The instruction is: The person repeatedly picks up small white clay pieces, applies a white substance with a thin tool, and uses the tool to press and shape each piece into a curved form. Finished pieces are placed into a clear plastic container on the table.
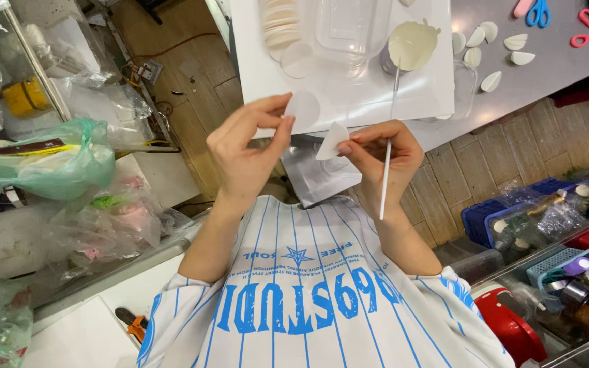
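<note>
Round white disc (pixel 303 109) is being pinched by left hand (pixel 247 150), folded piece (pixel 332 140) and thin stick (pixel 384 177) by right hand (pixel 376 157); finished folded pieces (pixel 485 41) seemingly at 1 o'clock, disc stack (pixel 279 24) at 12 o'clock left.

We record a grey worktop (pixel 506 102) carrying a white board (pixel 349 99). On the board sit a clear plastic container (pixel 349 27) and a stack of pale round discs (pixel 279 24). Folded white pieces (pixel 492 82) lie scattered on the worktop near blue-handled scissors (pixel 538 12) and red-handled scissors (pixel 587 27). A green plastic bag (pixel 42 163) rests at one side. At the other side, a blue basket (pixel 485 218) and a red object (pixel 509 327) stand over the wooden floor (pixel 506 163).
</note>
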